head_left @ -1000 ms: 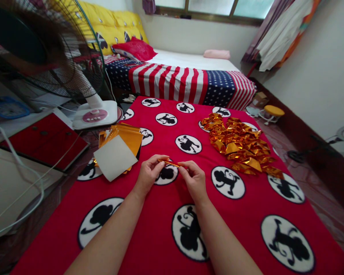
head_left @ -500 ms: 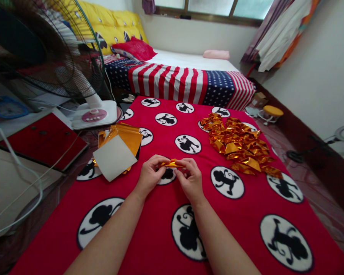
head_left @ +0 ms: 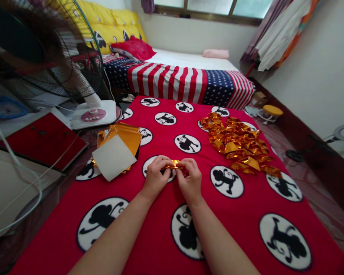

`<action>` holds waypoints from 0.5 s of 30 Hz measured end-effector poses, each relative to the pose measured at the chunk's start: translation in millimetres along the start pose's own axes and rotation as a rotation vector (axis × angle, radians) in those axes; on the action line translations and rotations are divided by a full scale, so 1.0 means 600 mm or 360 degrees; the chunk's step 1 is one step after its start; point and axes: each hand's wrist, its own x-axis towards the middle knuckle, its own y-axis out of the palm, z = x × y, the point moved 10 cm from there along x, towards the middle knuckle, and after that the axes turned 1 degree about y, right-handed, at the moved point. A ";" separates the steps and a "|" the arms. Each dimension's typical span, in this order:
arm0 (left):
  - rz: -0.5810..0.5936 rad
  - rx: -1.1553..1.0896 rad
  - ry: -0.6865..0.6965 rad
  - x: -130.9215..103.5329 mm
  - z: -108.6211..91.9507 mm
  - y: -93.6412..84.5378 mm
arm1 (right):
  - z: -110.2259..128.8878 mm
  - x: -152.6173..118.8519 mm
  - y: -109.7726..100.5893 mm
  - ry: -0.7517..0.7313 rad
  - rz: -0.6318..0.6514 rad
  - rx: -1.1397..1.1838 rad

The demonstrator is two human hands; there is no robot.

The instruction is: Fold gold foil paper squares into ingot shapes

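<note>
Between my two hands is a small folded piece of shiny gold foil paper (head_left: 174, 163), held above the red cloth (head_left: 149, 236). My left hand (head_left: 157, 173) pinches its left end, and my right hand (head_left: 190, 177) pinches its right end, the thumbs on the near side. The fingertips of both hands partly cover the foil. To the left lies a stack of gold sheets (head_left: 133, 141) with a pale square sheet (head_left: 114, 157) on top. A pile of folded gold foil pieces (head_left: 236, 143) is spread at the right.
A fan (head_left: 94, 114) stands at the left, beside a red panel (head_left: 46, 141) and white cables. Beyond the cloth is a bed with a striped and starred cover (head_left: 174, 82). A yellow stool (head_left: 272, 110) is at the right, by the wall.
My left hand has moved slightly right, closer to my right hand, and its fingers have shifted on the foil. The piece now looks shorter between the hands.
</note>
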 end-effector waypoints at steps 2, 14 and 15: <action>-0.0001 0.0006 -0.0004 0.000 -0.003 0.000 | 0.000 0.001 -0.005 0.0002 -0.0054 -0.0040; 0.0085 -0.0158 0.0016 -0.004 -0.014 0.013 | -0.018 0.005 -0.010 0.0153 -0.0123 0.0149; 0.0077 -0.0168 0.0020 -0.004 -0.015 0.013 | -0.019 0.005 -0.012 0.0164 -0.0147 0.0183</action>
